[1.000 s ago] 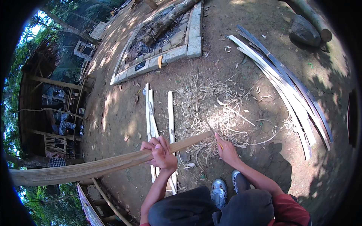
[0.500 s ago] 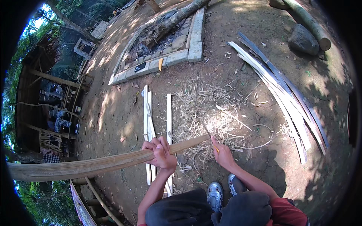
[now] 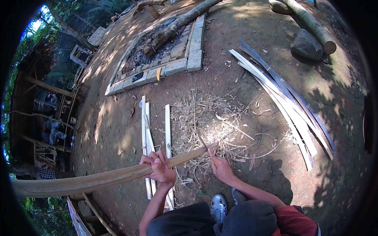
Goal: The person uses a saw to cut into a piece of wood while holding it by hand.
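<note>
A long brown strip of wood or bamboo runs in from the left edge and narrows toward the middle. My left hand is closed around it, thumb on top. Close to its far right end, a thin dark knife blade lies across the strip. The knife's yellowish handle is in my right hand, whose fingers are wrapped round it. Beneath the strip, pale shavings cover the ground.
Pale strips lie left of the shavings; a bundle of longer strips lies to the right. Ahead is a stone-edged fire pit with a log across it. A boulder and another log sit far right, an open shelter at left.
The whole view has shifted, so the scene sits farther left. The knife has moved slightly back from the strip's tip toward my left hand. Both grips stay the same.
</note>
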Demonstrator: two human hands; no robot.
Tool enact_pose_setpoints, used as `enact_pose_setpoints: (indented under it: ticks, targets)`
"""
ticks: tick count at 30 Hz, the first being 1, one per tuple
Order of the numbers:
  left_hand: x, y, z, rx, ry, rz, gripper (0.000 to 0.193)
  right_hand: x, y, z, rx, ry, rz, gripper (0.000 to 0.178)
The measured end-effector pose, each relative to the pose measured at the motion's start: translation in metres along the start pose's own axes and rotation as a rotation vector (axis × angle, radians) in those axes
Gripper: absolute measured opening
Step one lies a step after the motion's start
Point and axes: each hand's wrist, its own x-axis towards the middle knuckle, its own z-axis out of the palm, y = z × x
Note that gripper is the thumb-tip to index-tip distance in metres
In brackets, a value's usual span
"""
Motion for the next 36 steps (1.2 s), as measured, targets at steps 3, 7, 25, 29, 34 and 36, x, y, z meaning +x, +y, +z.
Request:
enact_pose_setpoints:
  ticks: [3, 7, 25, 29, 34, 36]
  targets:
    - [0.010, 0.004, 0.007, -0.006, -0.026, 0.015, 0.022, 0.003, 0.037, 0.011, -0.116, 0.015, 0.029, 0.062]
    - [0.009, -0.004, 0.005, 0.058, -0.012, 0.033, 0.022, 0.005, 0.046, 0.007, -0.016, -0.030, 0.139, 0.060]
    - [0.012, 0.001, -0.004, 0.026, -0.111, 0.043, 0.026, -0.002, 0.005, -0.007, 0.005, -0.110, 0.145, 0.069]
    - [0.011, 0.002, 0.005, 0.032, -0.113, 0.064, 0.025, -0.013, 0.035, 0.015, -0.147, -0.063, 0.218, 0.070]
    - [0.011, 0.000, 0.001, 0.051, -0.116, 0.078, 0.025, 0.000, 0.035, 0.005, -0.056, -0.179, 0.292, 0.074]
    - [0.009, 0.001, 0.006, 0.079, -0.113, 0.100, 0.024, 0.001, 0.032, 0.003, -0.066, -0.158, 0.258, 0.070]
